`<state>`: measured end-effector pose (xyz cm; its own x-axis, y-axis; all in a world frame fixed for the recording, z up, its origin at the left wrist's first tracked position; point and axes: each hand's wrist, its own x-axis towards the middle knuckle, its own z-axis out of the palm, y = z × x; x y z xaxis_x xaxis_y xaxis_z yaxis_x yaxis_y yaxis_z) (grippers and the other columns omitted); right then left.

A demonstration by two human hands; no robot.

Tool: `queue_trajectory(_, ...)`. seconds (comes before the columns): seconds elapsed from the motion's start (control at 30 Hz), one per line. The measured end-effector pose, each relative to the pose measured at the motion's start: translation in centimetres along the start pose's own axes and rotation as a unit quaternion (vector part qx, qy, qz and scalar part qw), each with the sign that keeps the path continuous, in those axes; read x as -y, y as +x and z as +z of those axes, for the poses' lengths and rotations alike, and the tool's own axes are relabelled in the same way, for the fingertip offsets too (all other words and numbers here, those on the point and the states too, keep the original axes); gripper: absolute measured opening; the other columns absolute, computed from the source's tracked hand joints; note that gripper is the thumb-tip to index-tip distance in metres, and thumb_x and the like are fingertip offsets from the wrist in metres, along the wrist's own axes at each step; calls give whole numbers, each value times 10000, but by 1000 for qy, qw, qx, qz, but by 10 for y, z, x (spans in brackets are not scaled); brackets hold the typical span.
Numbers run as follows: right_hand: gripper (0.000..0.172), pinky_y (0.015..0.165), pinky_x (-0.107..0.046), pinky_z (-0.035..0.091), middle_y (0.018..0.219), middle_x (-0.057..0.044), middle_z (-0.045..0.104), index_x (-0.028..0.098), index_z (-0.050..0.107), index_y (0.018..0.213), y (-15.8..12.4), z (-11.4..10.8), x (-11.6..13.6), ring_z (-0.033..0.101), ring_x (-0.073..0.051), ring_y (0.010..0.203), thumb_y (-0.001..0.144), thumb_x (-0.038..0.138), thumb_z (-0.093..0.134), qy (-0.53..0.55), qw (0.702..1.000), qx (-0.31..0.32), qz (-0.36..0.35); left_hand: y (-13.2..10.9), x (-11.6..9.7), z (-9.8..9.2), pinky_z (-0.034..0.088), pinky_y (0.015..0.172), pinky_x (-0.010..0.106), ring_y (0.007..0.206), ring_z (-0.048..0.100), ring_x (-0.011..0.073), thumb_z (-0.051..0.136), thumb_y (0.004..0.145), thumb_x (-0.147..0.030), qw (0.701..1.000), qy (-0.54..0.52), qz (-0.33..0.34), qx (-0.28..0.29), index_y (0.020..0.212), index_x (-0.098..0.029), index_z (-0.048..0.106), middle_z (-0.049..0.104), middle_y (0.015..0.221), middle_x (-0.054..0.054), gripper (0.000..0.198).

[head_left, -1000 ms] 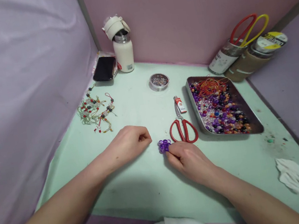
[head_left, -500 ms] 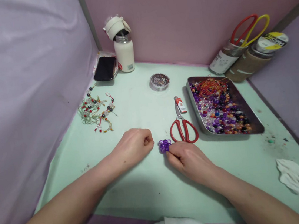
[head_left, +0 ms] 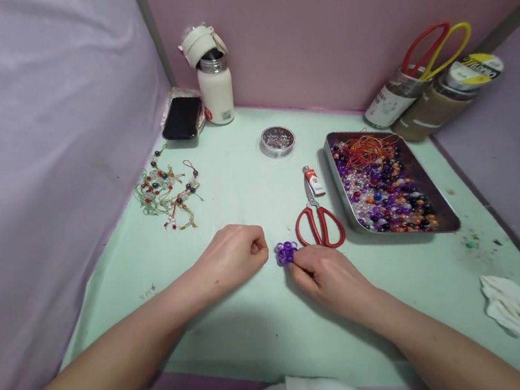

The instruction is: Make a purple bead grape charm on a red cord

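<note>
A small cluster of purple beads (head_left: 286, 252) sits pinched between the fingertips of my right hand (head_left: 334, 278). To its left is my left hand (head_left: 234, 254), closed with thumb and forefinger pressed together; any thread or bead in that pinch is too small to make out. A short gap separates the left fingertips from the beads. Just beyond my right knuckles lie scissors (head_left: 317, 219) with red handles, blades pointing away. A red and white lighter (head_left: 314, 181) rests beside the blade tips.
A metal tray (head_left: 427, 186) of mixed beads and orange cord stands right. Beaded strings (head_left: 169, 192) lie left, near a phone (head_left: 183, 118) and an open white bottle (head_left: 217, 90). A small round container (head_left: 278, 141) sits mid-table. Jars (head_left: 392, 100) lean back right; white crumpled cloth (head_left: 511, 304) lies front right.
</note>
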<state>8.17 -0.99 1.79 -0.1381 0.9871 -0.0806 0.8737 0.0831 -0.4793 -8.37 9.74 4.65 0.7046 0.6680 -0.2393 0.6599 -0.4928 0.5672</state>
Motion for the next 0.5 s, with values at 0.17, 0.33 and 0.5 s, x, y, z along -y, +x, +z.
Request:
queue_trajectory(0.17,291,556,-254,232,553,13,445,178,359,573,0,0,1,391,-101,548,860,171,410,-3,1000,-2,2,1,0,1,312,557,240,566,499,120,465,696,-162,1000,-2,2,1,642,-175,611,607,594,-2,157)
queue_trajectory(0.33,293,559,-257,241,560,12,459,177,388,575,1,0,0,407,-103,554,867,176,412,-7,1000,2,0,2,-1,2,324,570,240,585,506,121,469,710,-158,1000,-2,8,5,663,-175,619,615,616,-2,158)
queue_trajectory(0.5,297,562,-254,252,568,10,485,174,421,581,0,-1,1,429,-103,556,878,184,411,-9,1000,3,1,4,0,7,341,587,235,619,532,122,470,760,-162,999,-2,50,-3,712,-170,645,640,676,8,182)
